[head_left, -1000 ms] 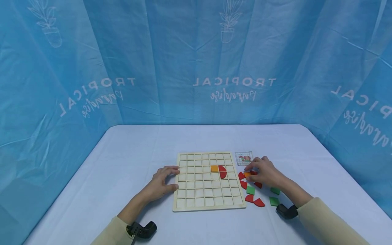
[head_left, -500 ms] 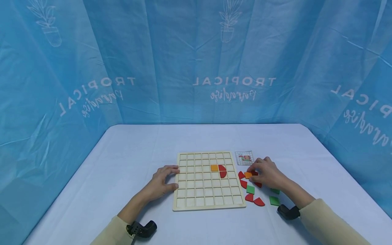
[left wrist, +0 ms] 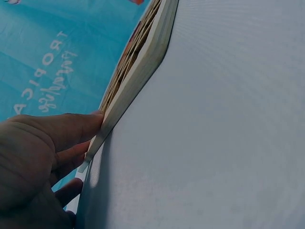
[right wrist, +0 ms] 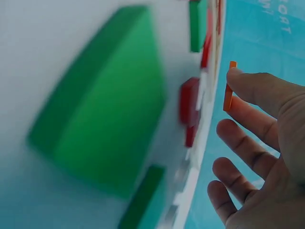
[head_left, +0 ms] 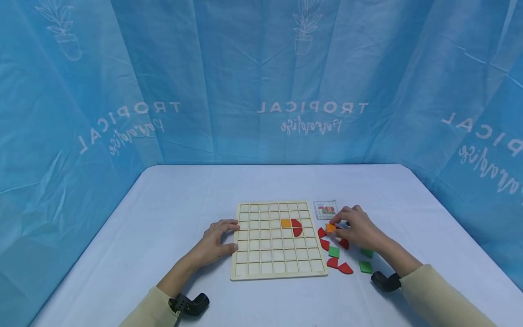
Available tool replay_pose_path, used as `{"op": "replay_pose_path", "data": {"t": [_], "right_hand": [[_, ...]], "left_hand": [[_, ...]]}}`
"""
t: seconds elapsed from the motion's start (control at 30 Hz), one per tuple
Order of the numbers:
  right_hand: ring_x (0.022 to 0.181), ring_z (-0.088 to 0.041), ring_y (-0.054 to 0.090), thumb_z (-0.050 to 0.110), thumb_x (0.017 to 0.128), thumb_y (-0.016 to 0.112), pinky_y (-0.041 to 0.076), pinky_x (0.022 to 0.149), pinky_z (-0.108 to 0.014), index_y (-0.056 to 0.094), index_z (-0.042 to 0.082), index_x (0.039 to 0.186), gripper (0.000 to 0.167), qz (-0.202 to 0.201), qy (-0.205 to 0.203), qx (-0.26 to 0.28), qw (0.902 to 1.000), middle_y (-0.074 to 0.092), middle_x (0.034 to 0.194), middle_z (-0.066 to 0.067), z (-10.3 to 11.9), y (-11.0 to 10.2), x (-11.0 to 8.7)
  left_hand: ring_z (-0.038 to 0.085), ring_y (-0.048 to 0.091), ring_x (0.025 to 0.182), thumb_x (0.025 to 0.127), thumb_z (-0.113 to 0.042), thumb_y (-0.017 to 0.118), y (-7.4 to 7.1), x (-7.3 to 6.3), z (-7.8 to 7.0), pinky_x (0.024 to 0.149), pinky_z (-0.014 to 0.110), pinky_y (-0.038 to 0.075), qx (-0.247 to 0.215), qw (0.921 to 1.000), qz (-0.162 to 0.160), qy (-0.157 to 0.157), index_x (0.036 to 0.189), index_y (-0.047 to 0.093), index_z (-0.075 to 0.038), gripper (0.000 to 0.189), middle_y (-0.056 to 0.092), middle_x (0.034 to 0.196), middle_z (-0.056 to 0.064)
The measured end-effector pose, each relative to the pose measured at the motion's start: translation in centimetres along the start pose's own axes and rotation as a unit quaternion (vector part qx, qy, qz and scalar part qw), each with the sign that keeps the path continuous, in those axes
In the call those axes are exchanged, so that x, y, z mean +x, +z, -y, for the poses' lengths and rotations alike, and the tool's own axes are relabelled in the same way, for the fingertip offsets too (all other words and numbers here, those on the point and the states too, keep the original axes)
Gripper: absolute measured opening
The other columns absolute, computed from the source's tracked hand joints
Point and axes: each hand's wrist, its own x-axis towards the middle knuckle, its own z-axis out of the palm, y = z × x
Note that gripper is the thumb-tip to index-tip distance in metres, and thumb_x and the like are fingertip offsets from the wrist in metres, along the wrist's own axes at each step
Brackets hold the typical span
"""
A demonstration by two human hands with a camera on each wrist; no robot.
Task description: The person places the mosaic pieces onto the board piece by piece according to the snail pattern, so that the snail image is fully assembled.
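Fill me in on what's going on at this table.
A person's right hand pinches an orange tile between thumb and finger, just right of the board. The left hand touches the board's left edge. A second orange tile and two red pieces already sit in the grid. Loose red pieces, green tiles and a card lie to its right.

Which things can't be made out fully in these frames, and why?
Head view: the print on the white rectangular card is too small to read in detail.
Head view: part of a flat red piece is hidden by the right grip.
Left wrist view: the far end of the pale wooden grid board is cut off by the top edge.
Right wrist view: the nearest flat green piece is blurred.
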Motion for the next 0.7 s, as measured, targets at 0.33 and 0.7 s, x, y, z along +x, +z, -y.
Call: {"op": "replay_pose_path", "data": {"t": [0.33, 0.7], "right_hand": [[0.109, -0.025, 0.042, 0.027, 0.076, 0.077, 0.049, 0.081, -0.041, 0.071, 0.023, 0.098, 0.023, 0.001, -0.029, 0.025, 0.9993, 0.061, 0.115, -0.005, 4.0, 0.1, 1.0], [0.097, -0.019, 0.046, 0.027, 0.076, 0.076, 0.039, 0.082, -0.044, 0.073, 0.025, 0.093, 0.017, -0.006, -0.08, 0.014, 0.9967, 0.065, 0.101, 0.006, 8.0, 2.3, 2.9]], "left_hand": [[0.031, 0.028, 0.138, 0.08, -0.017, 0.073, 0.0, 0.1, 0.0, 0.112, 0.059, 0.017, 0.001, 1.0, -0.001, -0.002, 0.124, 0.058, -0.012, 0.047, 0.045, 0.144, 0.003], [0.031, 0.027, 0.139, 0.08, -0.016, 0.072, 0.0, 0.0, -0.2, 0.112, 0.06, 0.017, -0.002, 1.0, 0.0, -0.004, 0.124, 0.058, -0.011, 0.047, 0.045, 0.144, 0.003]]}}
